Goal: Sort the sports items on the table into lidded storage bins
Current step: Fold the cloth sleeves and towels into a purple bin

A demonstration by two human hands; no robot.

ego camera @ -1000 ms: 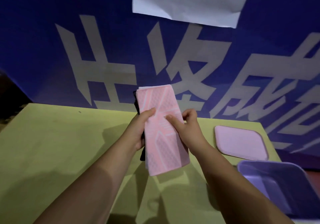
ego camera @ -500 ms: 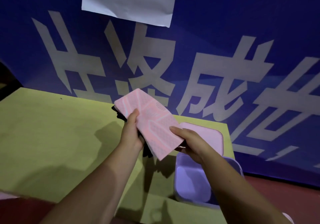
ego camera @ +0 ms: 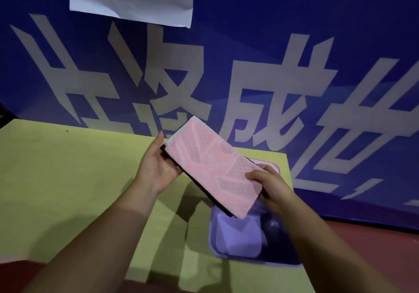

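Big white characters, 成 among them, are running across the blue banner (ego camera: 272, 66). The left hand (ego camera: 156, 168) is cupping the upper end of the pink folded towel (ego camera: 215, 168) and the right hand (ego camera: 269, 186) is pinching the lower end. The towel is hanging tilted over the open purple bin (ego camera: 213, 236), flatter and further across than half a second ago.

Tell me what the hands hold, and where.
A folded pink cloth, over the bin. The left hand holds its upper-left end; the right hand pinches its lower-right end, thumb on top.
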